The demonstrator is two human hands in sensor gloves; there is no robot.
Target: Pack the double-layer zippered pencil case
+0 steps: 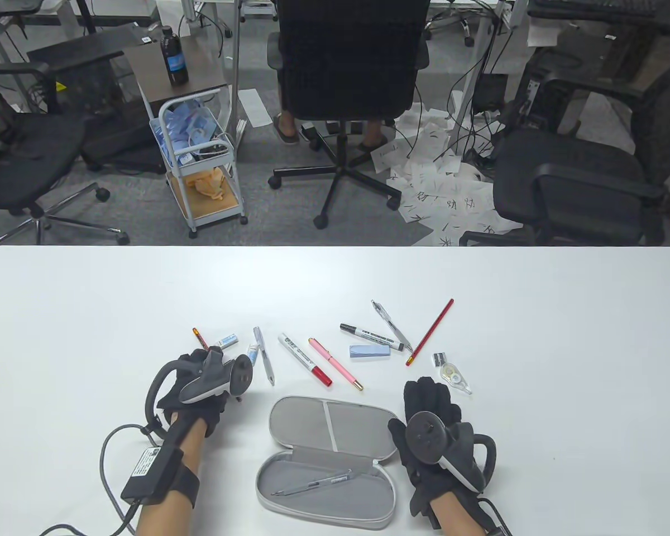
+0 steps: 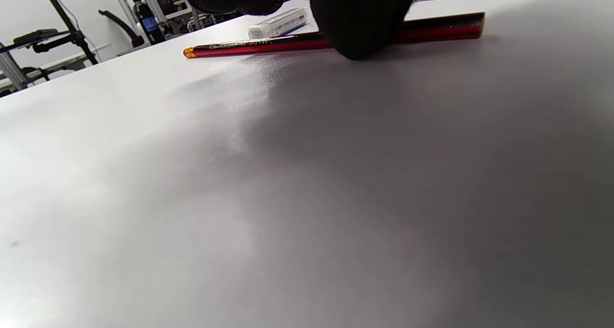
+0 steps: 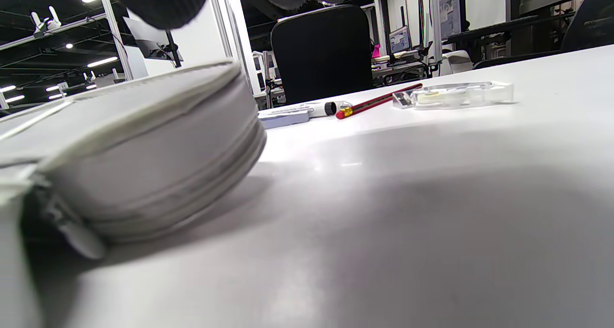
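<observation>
One pencil point(image 2: 268, 46) under our left hand point(image 1: 201, 385) is light, stiff and rolls; we pinch mid-shaft. Grip unclear; right hand point(image 1: 432, 430) rests loose by the case point(image 1: 335, 424).

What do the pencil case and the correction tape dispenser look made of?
Pencil case: looks like grey fabric over a stiff shell, matte, with stitched zipper seams visible in the right wrist view. Correction tape dispenser: clear glossy plastic, probably hard; its inner reel shows through.
</observation>
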